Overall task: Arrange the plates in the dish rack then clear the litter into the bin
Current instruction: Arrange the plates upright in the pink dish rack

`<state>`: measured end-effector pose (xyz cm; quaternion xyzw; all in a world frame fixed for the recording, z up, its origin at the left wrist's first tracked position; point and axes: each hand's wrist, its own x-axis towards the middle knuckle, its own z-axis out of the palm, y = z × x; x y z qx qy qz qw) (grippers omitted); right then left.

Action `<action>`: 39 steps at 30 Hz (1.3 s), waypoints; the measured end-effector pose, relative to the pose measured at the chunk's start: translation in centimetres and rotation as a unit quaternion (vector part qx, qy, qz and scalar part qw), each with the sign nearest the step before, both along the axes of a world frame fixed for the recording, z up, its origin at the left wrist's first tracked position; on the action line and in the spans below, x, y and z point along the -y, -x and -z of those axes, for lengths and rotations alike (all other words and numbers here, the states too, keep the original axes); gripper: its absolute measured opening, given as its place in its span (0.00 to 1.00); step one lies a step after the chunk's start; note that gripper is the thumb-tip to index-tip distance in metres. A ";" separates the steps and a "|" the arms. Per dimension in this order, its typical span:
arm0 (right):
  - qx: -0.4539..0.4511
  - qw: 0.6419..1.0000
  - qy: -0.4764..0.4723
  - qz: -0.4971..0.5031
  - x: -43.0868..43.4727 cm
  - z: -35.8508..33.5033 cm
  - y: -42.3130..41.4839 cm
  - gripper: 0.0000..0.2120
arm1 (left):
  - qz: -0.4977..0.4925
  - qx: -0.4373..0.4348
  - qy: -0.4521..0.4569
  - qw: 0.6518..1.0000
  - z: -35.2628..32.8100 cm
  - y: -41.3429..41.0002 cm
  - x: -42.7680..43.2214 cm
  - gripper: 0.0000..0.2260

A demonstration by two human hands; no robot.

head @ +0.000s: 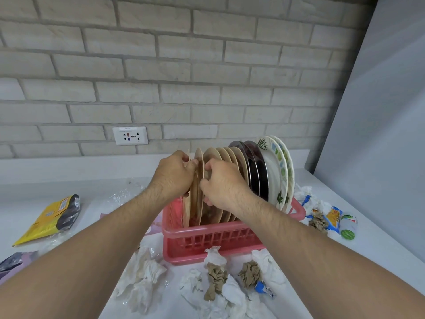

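- Far left on the counter [18, 199]: a yellow snack packet [49, 218] lying flat, with clear plastic wrap [122, 194] just past it.
- my left hand [173, 173] pinches the rim of the leftmost tan plate [186, 208], which stands upright at the left end of the pink dish rack [207, 247].
- my right hand [222, 183] has its fingers curled on the next tan plate [199, 157], right beside the first.
- dark plates [256, 171], then white patterned plates [277, 173], fill the rack's right side.
- crumpled tissues [147, 277] and brown paper wads [216, 279] lie in front of the rack, and wrappers [331, 217] sit by its right end.
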<state>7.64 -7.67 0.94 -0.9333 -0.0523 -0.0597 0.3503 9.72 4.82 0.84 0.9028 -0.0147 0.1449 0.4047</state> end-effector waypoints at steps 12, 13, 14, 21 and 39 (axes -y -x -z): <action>-0.001 0.999 0.026 -0.020 0.6 0.1 0.6 0.16 | 0.004 -0.010 0.029 1.000 0.2 0.7 0.2 0.15; -0.001 0.999 0.028 -0.020 0.6 0.2 0.6 0.17 | 0.003 -0.011 0.033 0.999 0.2 0.8 0.2 0.15; -0.001 0.999 0.029 -0.022 0.6 0.2 0.7 0.17 | 0.003 -0.012 0.036 0.999 0.2 0.9 0.2 0.15; 0.003 0.999 0.035 -0.029 1.0 -0.2 1.2 0.20 | 0.006 -0.030 0.047 0.998 0.3 1.0 0.5 0.15; 0.089 0.996 -0.019 0.003 8.9 -0.9 4.9 0.07 | 0.120 0.181 -0.040 0.975 -1.6 5.1 4.7 0.05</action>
